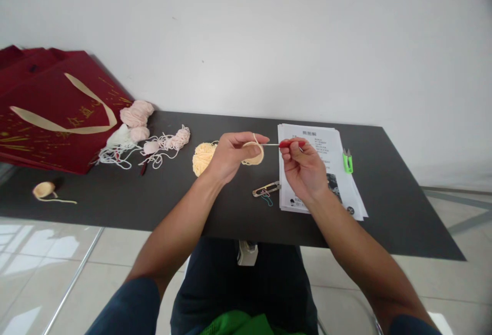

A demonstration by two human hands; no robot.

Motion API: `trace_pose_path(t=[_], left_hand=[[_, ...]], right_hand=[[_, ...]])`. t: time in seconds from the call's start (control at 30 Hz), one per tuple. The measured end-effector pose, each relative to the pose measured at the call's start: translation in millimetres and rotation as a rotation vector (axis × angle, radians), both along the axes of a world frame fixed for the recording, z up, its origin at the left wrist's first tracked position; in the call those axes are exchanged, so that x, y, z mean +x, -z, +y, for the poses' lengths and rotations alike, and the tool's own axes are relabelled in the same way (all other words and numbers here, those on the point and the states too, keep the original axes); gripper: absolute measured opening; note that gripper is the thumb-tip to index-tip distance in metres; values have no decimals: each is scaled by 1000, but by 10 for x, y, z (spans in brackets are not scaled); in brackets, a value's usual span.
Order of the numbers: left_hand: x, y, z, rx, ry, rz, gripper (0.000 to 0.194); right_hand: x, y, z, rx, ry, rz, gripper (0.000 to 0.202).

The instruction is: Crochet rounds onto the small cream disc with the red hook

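Over the middle of the dark table, my left hand (234,154) pinches a small round yellow crocheted piece (253,156), with a strand of yarn looped up over the fingers. My right hand (305,171) grips the red handle of a crochet hook (292,144). The hook's thin metal shaft points left and reaches the yellow piece. Behind my left wrist sits a ball of yellow yarn (202,158), partly hidden. Printed sheets (307,203) lie beneath my right hand.
Green-handled snips (348,162) rest on the sheets' right edge. A metal tool (266,189) with small loops lies near the middle. Pink and white yarn (136,114), a small cream piece (44,189) and dark red bags (49,109) are at the left. A wall (246,43) stands behind the table (403,212).
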State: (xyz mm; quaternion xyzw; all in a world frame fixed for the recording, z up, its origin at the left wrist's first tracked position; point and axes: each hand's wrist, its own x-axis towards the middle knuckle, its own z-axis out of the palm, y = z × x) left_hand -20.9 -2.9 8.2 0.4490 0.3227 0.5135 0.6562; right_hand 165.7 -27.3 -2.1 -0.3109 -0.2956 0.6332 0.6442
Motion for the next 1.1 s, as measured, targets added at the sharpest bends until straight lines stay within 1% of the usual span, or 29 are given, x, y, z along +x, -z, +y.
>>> trace_pose_path(t=[0.07,0.27,0.33,0.43,0.53,0.7,0.77,0.83,0.93,1.0,1.07,1.1], left_hand=[[26,31,3,38,-55,16,26],[131,101,4,49,-128,117,22],[164,96,-2,48,-152,146,20],[196,53,-11,99,-175,189,15],[208,-27,-25,159,-192,249,13],[229,-200,-77,182,-175,360,16],[247,-296,-108,191,-173,361,16],[269,-421,-144,197,-169,331,16],[302,-634,-193,210,-135,279,14],[323,-729,-199,223,-98,251,14],[347,-730,-165,221,-92,219,13],[359,-688,-131,208,-90,211,12]], right_hand=[[-40,9,-6,-37,0,26,22],[-96,32,-13,-81,21,74,20],[-94,23,-10,-93,23,91,20],[-81,-10,-1,-92,33,109,20],[-67,-67,6,-75,43,118,22],[-63,-225,-23,-26,34,117,24],[-60,-329,-58,-10,29,126,23],[-45,-463,-98,9,31,137,21],[0,-678,-144,51,30,146,19],[31,-769,-143,87,23,138,17],[47,-771,-104,112,24,111,16],[48,-733,-71,114,35,95,15]])
